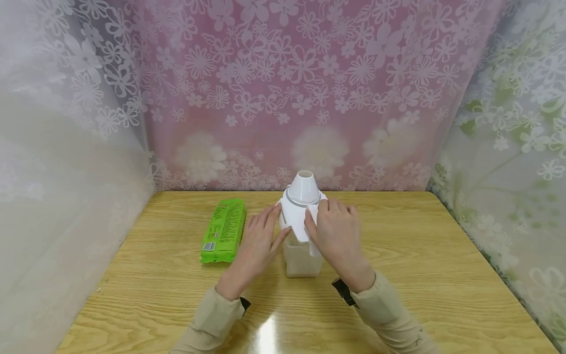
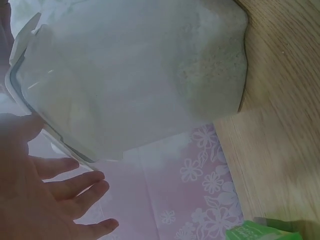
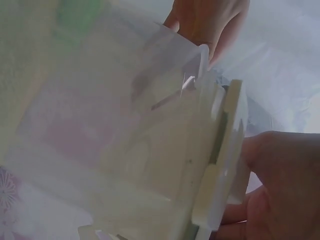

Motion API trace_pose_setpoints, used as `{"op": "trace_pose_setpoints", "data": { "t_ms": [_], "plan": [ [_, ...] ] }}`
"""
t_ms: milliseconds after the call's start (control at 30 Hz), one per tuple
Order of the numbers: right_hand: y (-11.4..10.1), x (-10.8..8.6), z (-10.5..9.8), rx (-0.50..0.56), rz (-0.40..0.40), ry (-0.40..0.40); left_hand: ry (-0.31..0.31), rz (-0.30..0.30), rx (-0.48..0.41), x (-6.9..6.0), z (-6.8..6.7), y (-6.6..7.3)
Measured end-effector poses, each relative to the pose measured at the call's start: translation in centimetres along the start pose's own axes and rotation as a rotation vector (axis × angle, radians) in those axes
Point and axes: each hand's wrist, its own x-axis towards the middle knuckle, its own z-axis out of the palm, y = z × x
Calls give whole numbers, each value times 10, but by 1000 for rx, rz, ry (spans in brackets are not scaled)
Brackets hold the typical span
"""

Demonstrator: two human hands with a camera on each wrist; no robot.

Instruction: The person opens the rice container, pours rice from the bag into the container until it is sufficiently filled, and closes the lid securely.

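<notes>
A clear plastic storage container stands upright on the table with pale grainy contents inside. Its white lid carries a cone-shaped white spout on top. My left hand touches the lid's left side, fingers fairly straight; in the left wrist view the left hand has its thumb and fingertips at the lid's edge. With curled fingers my right hand grips the lid's right side at a white flap. The right wrist view shows lid latches beside the right hand.
A bright green printed soft pack lies on the wooden table to the left of the container. Flowered curtains hang behind the table and along both sides.
</notes>
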Motion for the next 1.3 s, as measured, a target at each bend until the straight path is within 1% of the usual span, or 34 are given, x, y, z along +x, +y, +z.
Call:
{"op": "trace_pose_setpoints", "data": {
  "t_ms": [200,300,467,667,867,1000,1100,1200,1300],
  "plan": [
    [-2,-4,0,27,-24,2,-36,-5,2,0,-2,-4],
    [-3,-5,-1,47,-39,-17,-58,-10,-30,0,-3,-7],
    [-3,-8,0,83,-58,-47,-102,-13,-53,0,-5,-11],
    [1,-10,4,110,-83,-28,-162,-18,-43,-1,-8,-12],
    [9,-13,7,192,-101,-38,-192,-26,-50,-1,-12,-10],
    [16,-16,9,262,-102,-28,-201,-36,-60,0,-12,-11],
    [22,-17,11,305,-153,-9,-214,-54,-76,0,-13,-12],
    [29,-20,16,325,-255,9,-238,-83,-83,1,-14,-11],
    [34,-25,20,315,-358,23,-261,-105,-75,1,-14,-9]
  ]
}}
